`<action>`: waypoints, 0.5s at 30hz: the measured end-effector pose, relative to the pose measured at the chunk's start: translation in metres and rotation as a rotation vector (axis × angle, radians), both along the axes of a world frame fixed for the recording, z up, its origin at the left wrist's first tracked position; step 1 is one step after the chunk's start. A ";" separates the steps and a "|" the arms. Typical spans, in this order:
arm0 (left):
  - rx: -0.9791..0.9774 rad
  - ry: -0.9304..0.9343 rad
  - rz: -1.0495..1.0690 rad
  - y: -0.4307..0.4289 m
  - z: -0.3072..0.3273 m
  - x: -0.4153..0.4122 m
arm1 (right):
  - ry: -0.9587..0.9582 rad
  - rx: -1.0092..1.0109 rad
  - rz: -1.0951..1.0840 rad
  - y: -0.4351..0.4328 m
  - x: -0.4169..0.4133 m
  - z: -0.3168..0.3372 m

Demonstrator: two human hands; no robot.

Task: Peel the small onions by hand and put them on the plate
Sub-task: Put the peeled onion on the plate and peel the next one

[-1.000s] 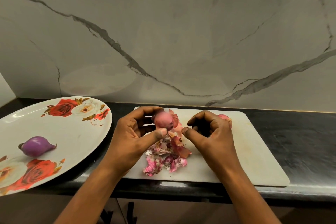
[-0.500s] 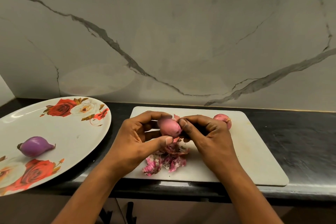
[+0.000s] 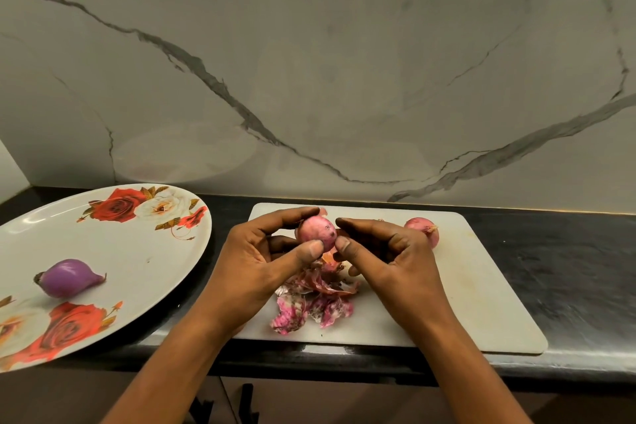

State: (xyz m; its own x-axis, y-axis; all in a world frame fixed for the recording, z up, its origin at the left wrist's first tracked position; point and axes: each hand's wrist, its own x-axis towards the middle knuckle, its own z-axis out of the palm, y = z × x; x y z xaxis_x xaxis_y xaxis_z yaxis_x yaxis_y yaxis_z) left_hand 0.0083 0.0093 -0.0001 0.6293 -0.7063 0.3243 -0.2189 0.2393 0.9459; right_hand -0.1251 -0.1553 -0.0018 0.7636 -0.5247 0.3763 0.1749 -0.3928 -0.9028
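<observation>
Since half a second ago the right hand [image 3: 389, 258] has slid from the top of the held onion [image 3: 316, 232] down its right side, so its thumb now sits beside the left thumb.

At far left a white plate [image 3: 144, 251] printed with roses lies on the table [image 3: 568, 268], its left edge cut off by the frame. One peeled purple onion [image 3: 67, 278] lies on it. The left hand [image 3: 254, 262] has its grip closed on the held onion, thumb below and curled fingers over the top. That onion is pink with dark specks, raised above the cutting board [image 3: 464, 293]. The right hand's grip pinches its right side between thumb and forefinger. The fingers behind the onion are hidden. A scrap of orange skin hangs under the onion between the two thumbs, and I cannot tell whether it is attached. Below, a heap of pink peels [image 3: 313, 303] lies on the board, partly covered by both hands. An unpeeled onion [image 3: 421, 227] rests at the board's far side, its left half hidden behind the right hand.

The table is dark and glossy. Behind it stands a grey-veined marble wall [image 3: 344, 79] with faint light reflections. The cupboard front below is too dark to make out.
</observation>
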 end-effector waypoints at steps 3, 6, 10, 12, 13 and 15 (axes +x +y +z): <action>0.023 0.014 -0.038 0.001 -0.001 0.001 | -0.006 -0.015 0.021 0.001 0.001 0.001; 0.031 -0.013 -0.045 0.000 -0.002 0.002 | 0.010 -0.023 0.000 0.000 0.003 0.001; 0.005 -0.008 -0.023 0.000 -0.002 0.002 | 0.004 -0.009 -0.006 -0.001 0.003 0.001; 0.002 -0.006 -0.014 -0.001 -0.002 0.001 | -0.001 -0.018 -0.019 -0.001 0.003 0.000; 0.003 -0.005 -0.012 -0.001 -0.002 0.000 | -0.001 -0.024 -0.031 -0.001 0.003 0.001; 0.008 -0.001 -0.016 -0.001 -0.002 0.000 | -0.005 -0.024 -0.028 0.000 0.002 0.002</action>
